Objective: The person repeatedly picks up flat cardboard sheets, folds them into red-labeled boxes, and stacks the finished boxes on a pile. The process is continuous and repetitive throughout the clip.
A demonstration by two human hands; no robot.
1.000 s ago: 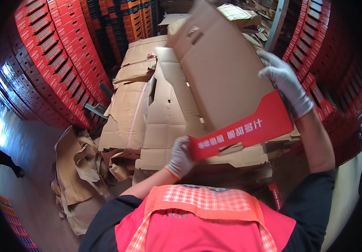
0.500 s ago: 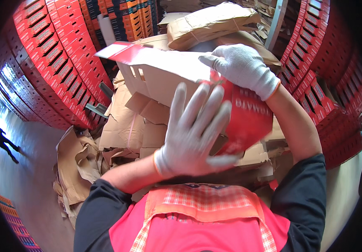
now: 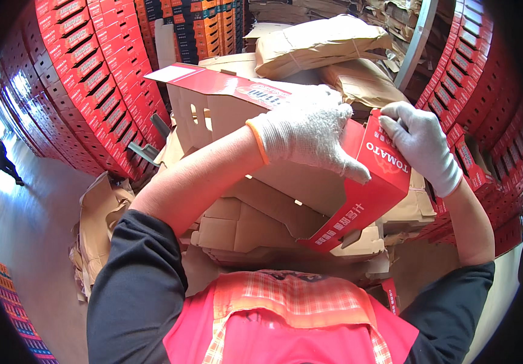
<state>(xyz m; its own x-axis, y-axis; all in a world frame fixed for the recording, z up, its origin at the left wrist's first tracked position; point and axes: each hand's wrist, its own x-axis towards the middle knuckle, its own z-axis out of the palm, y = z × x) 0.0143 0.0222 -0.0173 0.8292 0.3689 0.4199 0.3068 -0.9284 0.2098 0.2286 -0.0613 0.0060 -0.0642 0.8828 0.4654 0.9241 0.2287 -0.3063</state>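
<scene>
fingers on carton, long axis — down rightward

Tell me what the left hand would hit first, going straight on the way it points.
Probably the red carton end wall, just right of the left hand; depth is unclear, so it might pass over the edge and meet the right hand instead.

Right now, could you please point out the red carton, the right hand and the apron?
Red carton (image 3: 303, 183): head view, brown inner surface.
Right hand (image 3: 422, 141): head view, back of glove.
Apron (image 3: 301, 298): head view, plaid top.
</scene>
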